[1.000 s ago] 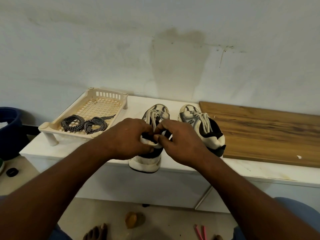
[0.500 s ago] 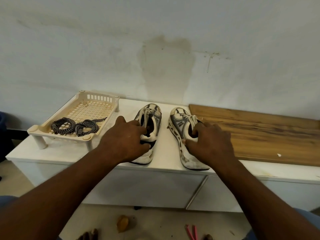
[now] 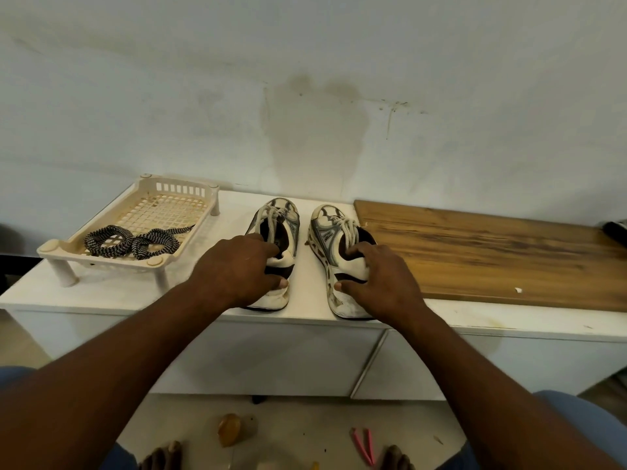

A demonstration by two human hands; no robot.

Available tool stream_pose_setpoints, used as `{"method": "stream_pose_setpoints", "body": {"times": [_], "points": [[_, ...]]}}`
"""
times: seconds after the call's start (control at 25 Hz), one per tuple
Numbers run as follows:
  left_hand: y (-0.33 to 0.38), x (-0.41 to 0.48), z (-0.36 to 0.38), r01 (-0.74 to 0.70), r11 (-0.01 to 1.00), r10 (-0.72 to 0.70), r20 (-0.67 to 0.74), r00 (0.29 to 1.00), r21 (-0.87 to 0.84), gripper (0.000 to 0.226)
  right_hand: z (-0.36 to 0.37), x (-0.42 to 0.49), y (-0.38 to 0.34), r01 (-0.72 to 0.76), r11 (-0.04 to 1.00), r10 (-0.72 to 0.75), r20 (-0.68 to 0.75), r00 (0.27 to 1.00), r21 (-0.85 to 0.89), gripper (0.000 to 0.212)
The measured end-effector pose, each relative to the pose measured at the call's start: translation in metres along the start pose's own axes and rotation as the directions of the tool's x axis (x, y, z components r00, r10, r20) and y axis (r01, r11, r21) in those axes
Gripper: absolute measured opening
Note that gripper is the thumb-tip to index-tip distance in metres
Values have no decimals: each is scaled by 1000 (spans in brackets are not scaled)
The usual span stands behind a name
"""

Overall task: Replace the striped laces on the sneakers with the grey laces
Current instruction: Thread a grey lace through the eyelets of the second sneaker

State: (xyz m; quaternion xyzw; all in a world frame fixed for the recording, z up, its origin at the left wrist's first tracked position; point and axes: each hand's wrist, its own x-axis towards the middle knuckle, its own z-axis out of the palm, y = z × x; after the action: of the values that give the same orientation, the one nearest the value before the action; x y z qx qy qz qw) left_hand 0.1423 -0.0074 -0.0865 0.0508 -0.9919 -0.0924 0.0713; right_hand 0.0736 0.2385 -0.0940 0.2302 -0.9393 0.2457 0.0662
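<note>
Two white and grey sneakers stand side by side on the white cabinet top (image 3: 112,293), toes toward the wall, both laced with grey laces. My left hand (image 3: 237,269) grips the heel collar of the left sneaker (image 3: 283,218), fingers inside the opening and thumb on the heel. My right hand (image 3: 376,279) grips the heel of the right sneaker (image 3: 327,228) the same way. The black-and-white striped laces (image 3: 130,244) lie coiled in the cream plastic basket (image 3: 183,191) at the left.
A wooden board (image 3: 492,252) lies on the cabinet top right of the sneakers. A dark object (image 3: 615,228) sits at its far right end. The wall rises straight behind. On the floor below are a pink item (image 3: 363,449), a yellowish object (image 3: 229,434) and my feet.
Both hands were together on the left sneaker a second ago. The right hand has since moved to the right sneaker, and both sneakers now sit further back on the cabinet top.
</note>
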Motion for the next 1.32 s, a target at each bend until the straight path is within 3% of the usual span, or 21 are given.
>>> {"method": "stream_pose_setpoints", "body": {"times": [0.16, 0.6, 0.84, 1.0, 1.2, 1.32], "points": [[5, -4, 4, -10, 1000, 11, -74, 997, 15, 58, 17, -3, -18, 77, 996, -79, -56, 995, -41, 55], [2, -10, 14, -19, 1000, 21, -148, 989, 17, 58, 38, 5, -39, 104, 981, -128, -149, 980, -162, 57], [2, -22, 31, -19, 999, 7, -256, 967, -46, 58, 40, 1, -33, 142, 987, -150, -106, 983, -74, 64], [3, -35, 37, -26, 998, 5, -317, 948, -61, 70, 34, -7, -30, 197, 980, -196, -63, 979, 15, 72], [9, -59, 41, 3, 1000, 7, -442, 897, 21, 75, 31, -34, -31, 147, 986, -164, -278, 946, -80, 69], [15, -75, 50, -110, 985, 162, -503, 849, 131, 62, 32, -61, -31, 265, 955, -297, -379, 877, -135, 51]]}}
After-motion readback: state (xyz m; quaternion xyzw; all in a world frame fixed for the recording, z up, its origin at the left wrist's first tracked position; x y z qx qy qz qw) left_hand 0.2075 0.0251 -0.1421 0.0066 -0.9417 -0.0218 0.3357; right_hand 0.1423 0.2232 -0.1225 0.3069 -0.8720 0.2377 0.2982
